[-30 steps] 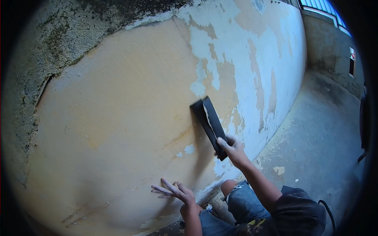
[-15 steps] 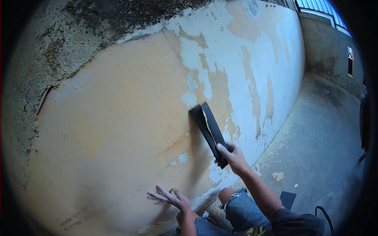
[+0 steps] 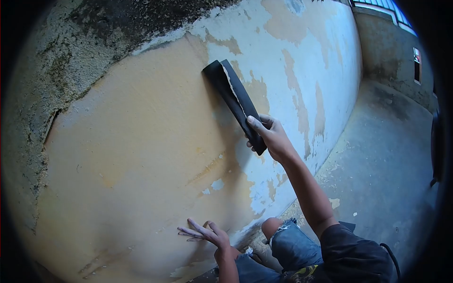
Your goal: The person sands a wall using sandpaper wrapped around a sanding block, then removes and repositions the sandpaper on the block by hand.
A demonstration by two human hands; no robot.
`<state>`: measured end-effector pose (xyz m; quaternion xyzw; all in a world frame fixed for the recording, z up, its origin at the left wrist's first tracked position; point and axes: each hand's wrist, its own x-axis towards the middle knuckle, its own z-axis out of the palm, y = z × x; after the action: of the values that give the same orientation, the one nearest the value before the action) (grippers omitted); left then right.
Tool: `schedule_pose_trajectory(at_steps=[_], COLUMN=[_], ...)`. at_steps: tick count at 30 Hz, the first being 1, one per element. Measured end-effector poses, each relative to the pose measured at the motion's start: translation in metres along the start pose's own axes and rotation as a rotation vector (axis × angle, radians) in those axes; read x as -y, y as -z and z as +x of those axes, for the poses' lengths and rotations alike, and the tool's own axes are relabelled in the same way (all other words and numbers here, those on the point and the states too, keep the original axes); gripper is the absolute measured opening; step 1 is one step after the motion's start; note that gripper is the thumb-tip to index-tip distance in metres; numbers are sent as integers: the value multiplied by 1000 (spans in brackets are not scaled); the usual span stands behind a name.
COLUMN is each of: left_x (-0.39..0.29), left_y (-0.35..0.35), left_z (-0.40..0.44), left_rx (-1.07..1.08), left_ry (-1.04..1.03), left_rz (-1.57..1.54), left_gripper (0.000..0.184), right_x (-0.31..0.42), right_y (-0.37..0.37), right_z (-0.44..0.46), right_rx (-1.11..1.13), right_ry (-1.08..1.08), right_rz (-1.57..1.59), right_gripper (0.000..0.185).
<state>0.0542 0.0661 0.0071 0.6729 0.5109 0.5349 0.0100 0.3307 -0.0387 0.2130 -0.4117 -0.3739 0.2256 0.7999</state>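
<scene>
My right hand [image 3: 270, 135] grips the lower end of a long folded strip of black sandpaper [image 3: 231, 96], thumb on top and fingers underneath. A pale, ragged torn edge runs along the strip's length. Its far end lies against the wall [image 3: 141, 137], where tan patches meet flaking white-blue paint. Lower down, my left hand [image 3: 207, 234] is open, its dusty fingers spread at the wall's surface and holding nothing. Whether its palm touches the wall I cannot tell.
Rough, dark-stained plaster [image 3: 89, 42] borders the upper left. Concrete floor [image 3: 377, 155] stretches along the right, with paint flakes near the wall's base. My bent knee [image 3: 271, 228] is close to the wall. A dark flat piece [image 3: 348, 226] lies behind my right arm.
My right hand has moved up the wall and slightly left with the sandpaper, and that arm is more extended. My left hand has stayed nearly in place.
</scene>
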Motion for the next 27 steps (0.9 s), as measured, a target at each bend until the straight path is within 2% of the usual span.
schedule_pose_trajectory(at_steps=[2,4,5,6,8,10,12,16,20,22,24,27], left_x=[-1,0,-3,-7,-2,-1,-2,-2,-4,-2,-2,-2], left_y=[0,3,-2,-8,-2,-2,0,-8,5,0,1,2], left_z=[1,0,2,5,2,4,2,6,-2,1,0,4], left_rx=[0,-17,-30,-24,-22,-20,4,-51,2,1,2,-5], left_ry=[1,-5,-21,-15,-10,1,14,-21,-15,-7,-7,2], left_rz=[-35,-9,20,19,-35,-22,-8,-54,-46,-5,-22,-56], left_gripper=[72,72,72,72,72,72,72,71,71,72,72,72], right_x=[-32,-86,-86,-86,-40,5,6,-98,-27,20,11,-55], right_y=[11,29,27,24,12,-4,-8,28,11,-4,-4,18], right_z=[-27,-75,-75,-78,-39,9,20,-75,-20,30,40,-42], right_rx=[-74,-89,-89,-98,-91,-1,13,-111,-63,33,-38,-69], right_ry=[-115,-231,-201,-190,-129,8,68,-173,-84,68,155,-94], right_rz=[-54,-9,-11,-9,-79,-46,-89,-27,-89,-43,-137,-17], right_gripper=[44,34,34,33,38,42,41,41,42,47,47,44])
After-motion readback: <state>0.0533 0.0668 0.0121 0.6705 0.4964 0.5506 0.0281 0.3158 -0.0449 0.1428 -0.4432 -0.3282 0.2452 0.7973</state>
